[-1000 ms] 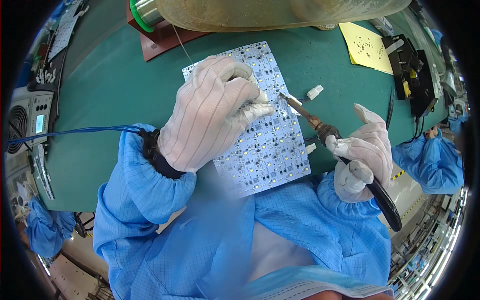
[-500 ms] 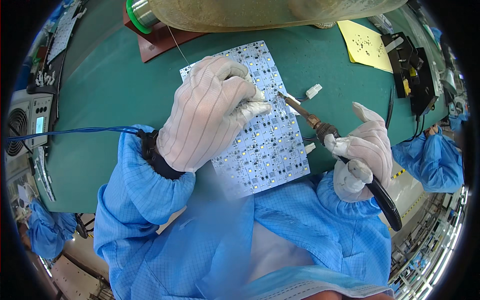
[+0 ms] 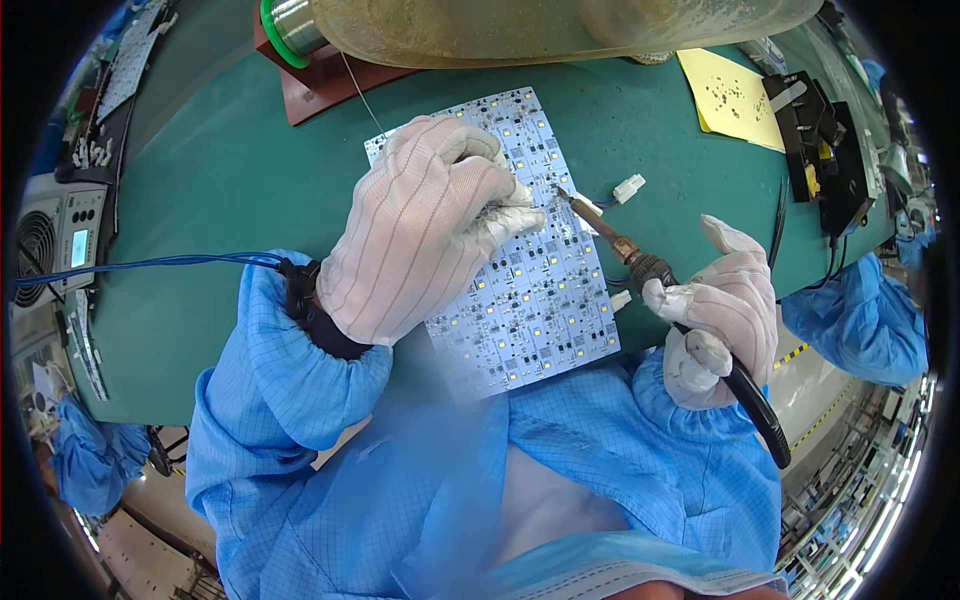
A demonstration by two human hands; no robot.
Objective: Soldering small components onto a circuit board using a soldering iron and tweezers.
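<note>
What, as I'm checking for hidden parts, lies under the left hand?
The left hand overlies part of the board and table, both visible around it. The stretch directly beneath, and anything within its grasp, is covered.

Under the left hand (image 3: 415, 235) lies a white circuit board (image 3: 540, 310); the right hand (image 3: 735, 315) grips a soldering iron (image 3: 628, 250), its tip (image 3: 564, 194) near the left hand.

Soldering-iron shaft (image 3: 607, 233): dull metal
Soldering-iron handle (image 3: 757, 410): glossy black plastic
LED circuit board (image 3: 545, 300): satin, rough with parts
Striped gloves (image 3: 408, 230): matt knitted cloth
Solder wire (image 3: 294, 25): bright metal
Tabletop (image 3: 220, 190): smooth, matt
Yellow sheet (image 3: 730, 98): matt paper
</note>
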